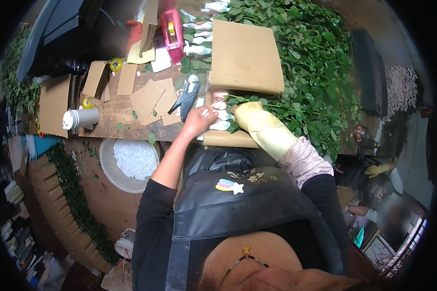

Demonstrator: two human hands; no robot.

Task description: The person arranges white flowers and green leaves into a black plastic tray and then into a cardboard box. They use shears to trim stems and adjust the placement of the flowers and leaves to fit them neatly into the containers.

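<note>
A row of pale pink and white-sleeved rose buds (220,105) lies on corrugated cardboard, their leafy stems running right. My left hand (199,121), bare, is closed in a pinch beside the lower buds; whatever is between its fingertips is too small to make out. My right hand (260,123), in a pale yellow glove, is closed around a rose stem just behind the buds. Above both hands, a folded corrugated cardboard sheet (246,56) covers part of the row. Another cardboard edge (230,139) lies along the table's near side. A dark stapler-like tool (189,99) rests left of the buds.
Leafy rose stems (310,63) fill the table's right. Leftward are a pink tape dispenser (172,36), cardboard pieces (153,99) and a white cylindrical container (81,118). Below the table edge stands a tub (107,169) of white sleeves. Another person's gloved hand (376,170) shows at far right.
</note>
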